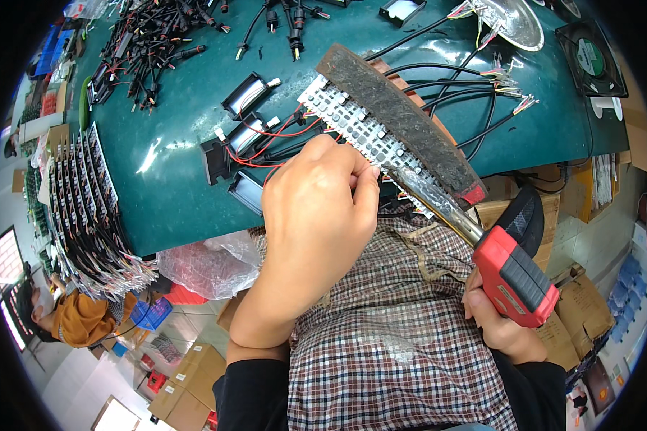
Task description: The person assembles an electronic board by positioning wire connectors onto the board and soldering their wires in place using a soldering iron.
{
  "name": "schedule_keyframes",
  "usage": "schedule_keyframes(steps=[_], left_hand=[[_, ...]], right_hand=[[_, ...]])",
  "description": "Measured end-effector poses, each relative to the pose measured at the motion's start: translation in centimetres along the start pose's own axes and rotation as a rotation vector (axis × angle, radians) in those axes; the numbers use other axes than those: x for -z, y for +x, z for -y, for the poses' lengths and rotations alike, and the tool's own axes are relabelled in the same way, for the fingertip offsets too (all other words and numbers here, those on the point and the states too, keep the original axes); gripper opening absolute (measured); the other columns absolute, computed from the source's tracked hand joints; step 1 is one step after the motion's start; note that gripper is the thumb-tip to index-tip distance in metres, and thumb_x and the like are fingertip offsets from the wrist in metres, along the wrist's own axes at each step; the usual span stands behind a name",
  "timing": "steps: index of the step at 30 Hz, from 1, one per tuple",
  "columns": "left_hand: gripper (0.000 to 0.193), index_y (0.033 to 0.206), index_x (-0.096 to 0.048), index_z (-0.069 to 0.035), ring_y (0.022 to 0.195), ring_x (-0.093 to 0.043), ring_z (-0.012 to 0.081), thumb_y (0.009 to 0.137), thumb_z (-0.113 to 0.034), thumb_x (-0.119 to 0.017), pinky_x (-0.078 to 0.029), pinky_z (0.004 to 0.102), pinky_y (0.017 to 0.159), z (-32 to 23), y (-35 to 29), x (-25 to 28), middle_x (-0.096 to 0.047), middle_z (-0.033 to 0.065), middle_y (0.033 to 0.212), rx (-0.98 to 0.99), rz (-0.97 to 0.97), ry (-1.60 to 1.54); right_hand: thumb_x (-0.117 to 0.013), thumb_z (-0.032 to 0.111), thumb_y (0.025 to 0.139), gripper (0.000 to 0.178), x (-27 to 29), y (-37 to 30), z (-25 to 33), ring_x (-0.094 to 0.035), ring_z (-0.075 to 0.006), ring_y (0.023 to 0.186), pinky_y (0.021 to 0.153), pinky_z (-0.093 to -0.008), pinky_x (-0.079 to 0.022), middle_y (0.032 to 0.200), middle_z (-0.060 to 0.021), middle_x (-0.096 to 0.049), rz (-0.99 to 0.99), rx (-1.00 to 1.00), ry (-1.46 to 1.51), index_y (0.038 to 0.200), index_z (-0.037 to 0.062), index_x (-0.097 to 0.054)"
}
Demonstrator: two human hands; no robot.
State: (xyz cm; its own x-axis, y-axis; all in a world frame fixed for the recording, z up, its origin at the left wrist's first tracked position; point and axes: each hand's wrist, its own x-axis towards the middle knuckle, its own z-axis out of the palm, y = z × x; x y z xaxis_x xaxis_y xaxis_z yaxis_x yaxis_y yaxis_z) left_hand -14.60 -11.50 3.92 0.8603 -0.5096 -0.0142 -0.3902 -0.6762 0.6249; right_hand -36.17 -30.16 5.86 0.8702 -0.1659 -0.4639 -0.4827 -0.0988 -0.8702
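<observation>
My left hand [320, 197] is closed in a pinch over the near edge of a white circuit board panel [363, 129]. What its fingertips hold is too small to make out. In my right hand [507, 330] is a red and black soldering gun [514, 276]. Its metal barrel slants up and left over the panel, with the tip close to my left fingertips. A long dark, worn bar [402, 118] lies along the panel's far side. Red and black wires [277, 133] run from small black housings [248, 133] toward the panel, partly hidden by my left hand.
Black cables with stripped ends [474, 82] extend beyond the bar, near a metal dish [514, 25] and a fan [591, 59]. A heap of black connectors [151, 50] covers the far left. Wired board strips [86, 201] hang over the green table's [172, 208] left edge. Someone sits lower left.
</observation>
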Motion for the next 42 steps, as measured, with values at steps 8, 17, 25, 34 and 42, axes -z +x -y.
schedule_keyframes(steps=[8, 17, 25, 34, 42], left_hand=[[0.01, 0.074, -0.067, -0.003, 0.066, -0.064, 0.0318, 0.081, -0.007, -0.073, -0.051, 0.0425, 0.061, -0.1, 0.0, -0.3, -0.063, 0.0115, 0.074, 0.01, -0.022, -0.014], [0.011, 0.071, -0.065, -0.002, 0.066, -0.064, 0.0332, 0.08, -0.005, -0.072, -0.051, 0.0433, 0.061, 0.0, 0.1, -0.5, -0.062, 0.0125, 0.074, -0.007, -0.027, -0.013], [0.012, 0.071, -0.064, -0.002, 0.066, -0.064, 0.0339, 0.079, -0.006, -0.072, -0.051, 0.0437, 0.062, 0.0, 0.1, -0.5, -0.062, 0.013, 0.074, 0.004, -0.026, -0.022], [0.015, 0.076, -0.066, -0.006, 0.065, -0.065, 0.028, 0.081, -0.011, -0.079, -0.051, 0.0389, 0.062, 0.3, -0.1, 0.1, -0.063, 0.0089, 0.075, -0.071, -0.06, 0.072], [0.011, 0.096, -0.072, -0.006, 0.08, -0.071, 0.028, 0.095, -0.016, -0.068, -0.054, 0.0387, 0.072, 8.8, 3.7, 7.4, -0.072, 0.0121, 0.092, -0.081, -0.616, 0.277]], right_hand=[[-0.074, 0.004, 0.088, 0.03, -0.1, 0.1, -0.2, -0.068, -0.0215, 0.081, 0.071, -0.0341, -0.054, 0.092, -0.0096, -0.069, 0.001, -0.023, -0.001, 0.117, -0.0011, -0.069], [-0.074, 0.004, 0.088, 0.032, 0.2, -0.5, 0.6, -0.069, -0.0218, 0.085, 0.075, -0.0343, -0.054, 0.094, -0.0099, -0.07, -0.028, -0.057, -0.012, 0.119, -0.0014, -0.067], [-0.062, 0.023, 0.099, 0.027, -0.6, -0.2, 0.4, -0.053, -0.0119, 0.058, 0.055, -0.0271, -0.045, 0.074, -0.0065, -0.055, -0.057, 0.06, -0.026, 0.111, 0.0005, -0.054], [-0.059, 0.018, 0.099, 0.03, -1.0, -1.1, 0.0, -0.046, -0.0091, 0.052, 0.053, -0.026, -0.04, 0.071, -0.0049, -0.052, -0.14, -0.077, 0.09, 0.121, -0.001, -0.051], [-0.056, 0.017, 0.102, 0.053, -1.1, -0.8, -1.2, -0.038, -0.007, 0.051, 0.051, -0.0237, -0.04, 0.078, -0.0061, -0.054, -0.311, 0.074, 0.377, 0.147, -0.0052, -0.038]])
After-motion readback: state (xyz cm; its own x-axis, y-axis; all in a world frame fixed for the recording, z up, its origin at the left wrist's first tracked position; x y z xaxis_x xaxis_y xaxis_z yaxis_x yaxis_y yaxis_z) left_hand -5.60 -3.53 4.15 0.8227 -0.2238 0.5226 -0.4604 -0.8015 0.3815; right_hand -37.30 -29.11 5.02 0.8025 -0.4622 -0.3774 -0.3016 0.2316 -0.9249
